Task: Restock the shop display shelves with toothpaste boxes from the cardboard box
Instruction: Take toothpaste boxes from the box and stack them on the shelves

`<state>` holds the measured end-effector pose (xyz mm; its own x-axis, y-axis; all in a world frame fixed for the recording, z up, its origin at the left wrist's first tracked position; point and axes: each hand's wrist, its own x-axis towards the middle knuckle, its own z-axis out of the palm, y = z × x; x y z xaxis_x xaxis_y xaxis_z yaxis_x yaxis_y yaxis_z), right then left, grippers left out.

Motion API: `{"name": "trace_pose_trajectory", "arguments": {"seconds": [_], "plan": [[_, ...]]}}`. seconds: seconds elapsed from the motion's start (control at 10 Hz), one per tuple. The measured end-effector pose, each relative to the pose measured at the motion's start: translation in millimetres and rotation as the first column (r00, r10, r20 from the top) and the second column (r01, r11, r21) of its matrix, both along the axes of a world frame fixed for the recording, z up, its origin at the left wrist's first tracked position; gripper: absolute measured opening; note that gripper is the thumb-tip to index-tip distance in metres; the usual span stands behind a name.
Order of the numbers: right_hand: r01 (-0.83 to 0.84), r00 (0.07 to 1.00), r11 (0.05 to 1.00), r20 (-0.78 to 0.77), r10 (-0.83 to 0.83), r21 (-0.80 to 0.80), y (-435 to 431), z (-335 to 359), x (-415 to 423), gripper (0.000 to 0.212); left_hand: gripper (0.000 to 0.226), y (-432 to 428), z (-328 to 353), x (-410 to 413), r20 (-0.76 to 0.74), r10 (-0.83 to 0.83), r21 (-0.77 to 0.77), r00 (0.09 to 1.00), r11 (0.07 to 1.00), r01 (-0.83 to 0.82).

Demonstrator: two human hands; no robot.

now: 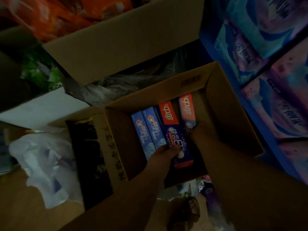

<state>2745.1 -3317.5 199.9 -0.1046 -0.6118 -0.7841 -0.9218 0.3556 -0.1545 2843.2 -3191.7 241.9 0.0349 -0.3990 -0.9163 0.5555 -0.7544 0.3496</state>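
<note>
An open cardboard box lies below me in dim light. Inside it are two light blue Crest toothpaste boxes on the left and two dark blue boxes with red ends. My left hand grips the lower end of the left red-and-blue toothpaste box. The fingers of my right hand close over the lower part of the right red-and-blue toothpaste box, hiding most of it.
A larger open cardboard box stands behind, with crumpled plastic in front of it. A white plastic bag lies at the left. Stacked blue and purple wrapped packs fill the right side. Orange packages sit at the top left.
</note>
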Motion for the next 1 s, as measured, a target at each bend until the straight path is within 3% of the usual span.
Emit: {"name": "trace_pose_trajectory", "arguments": {"seconds": [0.1,0.3,0.4,0.5,0.6,0.7,0.8,0.9,1.0], "plan": [[0.095,0.994,0.993,0.052,-0.098,0.065,-5,-14,-2,0.055,0.027,-1,11,7,-0.090,0.016,-0.021,0.996,1.000,-0.018],[0.113,0.986,0.992,0.129,-0.105,-0.055,8,13,5,0.050,0.026,-1,25,18,-0.099,-0.025,-0.039,0.995,0.999,0.021],[0.200,0.966,0.977,0.181,-0.184,-0.075,8,35,-1,0.066,0.025,-3,40,19,-0.114,-0.019,0.000,0.993,1.000,0.019],[0.147,0.974,0.986,0.185,-0.130,-0.082,4,74,-12,0.077,0.040,-9,54,17,-0.154,0.009,0.040,0.988,0.999,-0.003],[0.188,0.943,0.980,0.290,-0.164,-0.058,6,119,-26,0.067,0.041,-7,79,11,-0.179,0.000,0.060,0.984,0.998,0.011],[0.236,0.913,0.968,0.362,-0.189,-0.089,24,166,-41,0.045,0.026,-6,116,6,-0.191,-0.042,0.032,0.981,0.998,0.049],[0.415,0.792,0.904,0.531,-0.302,-0.105,45,218,-51,0.025,0.017,-10,163,2,-0.199,-0.072,-0.042,0.977,0.997,0.065],[0.540,0.729,0.828,0.577,-0.368,-0.153,62,269,-51,0.015,0.018,-15,211,1,-0.214,-0.097,-0.138,0.972,0.988,0.068],[0.683,0.634,0.684,0.673,-0.380,-0.256,78,320,-46,0.048,0.017,-18,260,-1,-0.224,-0.152,-0.233,0.963,0.968,0.099]]}}
